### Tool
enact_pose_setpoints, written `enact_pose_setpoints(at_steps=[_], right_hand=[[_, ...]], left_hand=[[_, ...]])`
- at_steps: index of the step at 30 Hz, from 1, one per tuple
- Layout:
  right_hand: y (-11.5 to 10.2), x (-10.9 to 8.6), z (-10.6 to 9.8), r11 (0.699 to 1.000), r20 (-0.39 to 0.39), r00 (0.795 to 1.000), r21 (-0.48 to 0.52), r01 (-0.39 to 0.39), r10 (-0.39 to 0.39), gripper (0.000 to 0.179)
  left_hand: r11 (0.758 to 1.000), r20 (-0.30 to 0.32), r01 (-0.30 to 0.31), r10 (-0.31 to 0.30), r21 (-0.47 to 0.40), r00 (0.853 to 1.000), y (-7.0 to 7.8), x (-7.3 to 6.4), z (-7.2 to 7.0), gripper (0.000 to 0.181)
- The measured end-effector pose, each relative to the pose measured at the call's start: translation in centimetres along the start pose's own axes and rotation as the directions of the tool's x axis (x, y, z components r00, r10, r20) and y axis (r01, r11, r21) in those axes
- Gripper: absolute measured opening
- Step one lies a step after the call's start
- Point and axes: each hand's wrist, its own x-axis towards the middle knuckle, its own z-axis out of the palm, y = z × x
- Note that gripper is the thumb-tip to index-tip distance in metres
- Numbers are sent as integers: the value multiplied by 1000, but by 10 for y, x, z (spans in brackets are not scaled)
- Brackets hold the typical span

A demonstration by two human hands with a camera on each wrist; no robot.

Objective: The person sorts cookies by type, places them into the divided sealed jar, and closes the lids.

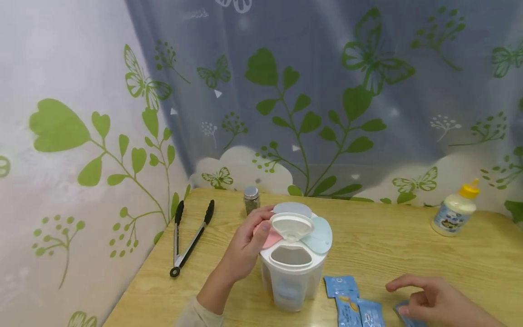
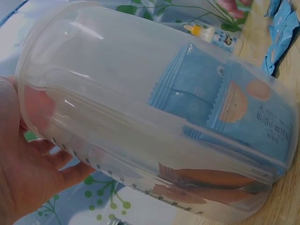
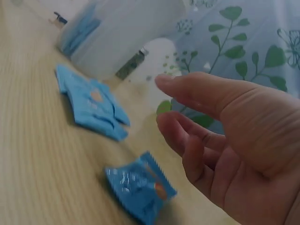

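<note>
Tongs (image 1: pixel 191 247) L of container (image 1: pixel 291 277), packets (image 1: pixel 348 309) inside & R, jar (image 1: pixel 251 203) behind, bottle (image 1: pixel 452 214) back R

pastel-lidded container (image 1: pixel 292 278), sky-blue packets (image 1: pixel 346 309), green-patterned cloth (image 1: pixel 310 27)
in the head view, pink, pale blue and grey flaps (image 1: pixel 319 235) top the container's whitish, see-through body at bottom centre; the packets at lower right bear white lettering and tan biscuit prints. across the top, green leaves and butterflies pattern the slate-blue and white cloth. the table (image 1: pixel 367 240) is yellowish wood grain, the bottle (image 1: pixel 452 215) at right cream with a yellow cap (image 1: pixel 470 190), the tongs (image 1: pixel 190 246) at left black and silver.
</note>
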Motion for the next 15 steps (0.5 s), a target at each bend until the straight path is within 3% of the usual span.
enact_pose_setpoints(at_steps=[4,9,15], right_hand=[[16,-9,-7,997,38,999,74,-29,26,45],[32,-19,-16,995,48,998,94,-35,31,46],[46,-22,-22,996,90,993,58,67,-72,53]], left_hand=[[1000,-5,-9,9,5,1000,0,1,0,24],[1000,-11,2,-2,8,1000,2,2,0,23],[1000,-13,12,-12,13,1000,4,0,1,24]])
